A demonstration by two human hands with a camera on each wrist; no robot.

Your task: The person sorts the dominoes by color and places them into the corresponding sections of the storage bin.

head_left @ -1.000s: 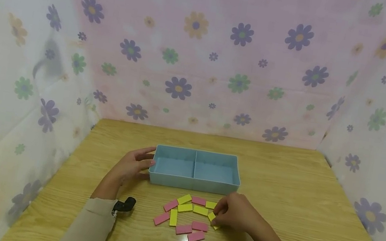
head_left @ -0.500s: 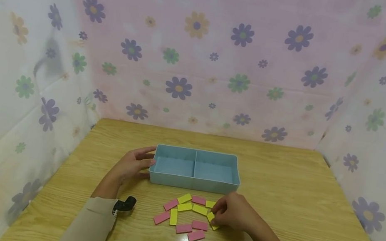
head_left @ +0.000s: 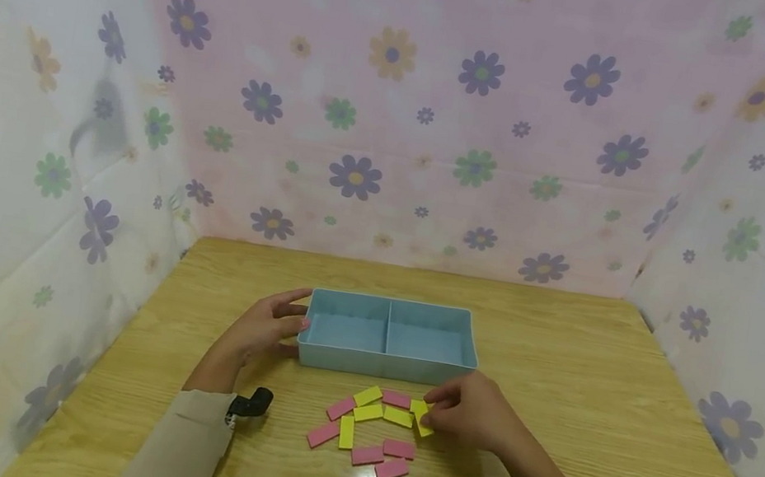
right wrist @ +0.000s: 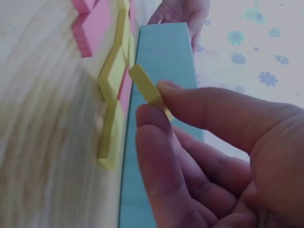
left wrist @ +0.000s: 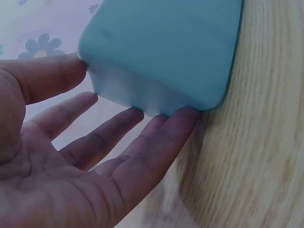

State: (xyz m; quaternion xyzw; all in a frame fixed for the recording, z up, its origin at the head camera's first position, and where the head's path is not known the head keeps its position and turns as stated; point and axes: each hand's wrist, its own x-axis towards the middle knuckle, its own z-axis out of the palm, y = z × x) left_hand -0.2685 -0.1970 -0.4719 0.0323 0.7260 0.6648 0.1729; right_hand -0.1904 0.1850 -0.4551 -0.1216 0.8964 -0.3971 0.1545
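Observation:
My right hand pinches a yellow rectangular block between thumb and fingertips. In the right wrist view this block is raised off the table and tilted. At the left end of a light-blue two-compartment box, my left hand rests with spread, fairly straight fingers. The left wrist view has those fingertips touching the box's end wall, the thumb at its upper edge. In front of the box lie several pink blocks and yellow blocks, loosely scattered. One yellow block lies beneath the right hand.
The wooden table extends around the box on all sides. Flowered cloth hangs behind the table and along both sides. Both compartments of the box show a bare blue floor.
My right hand has picked up the yellow block from the right side of the group and moved it slightly away from me, towards the box. The left hand stays at the box's end.

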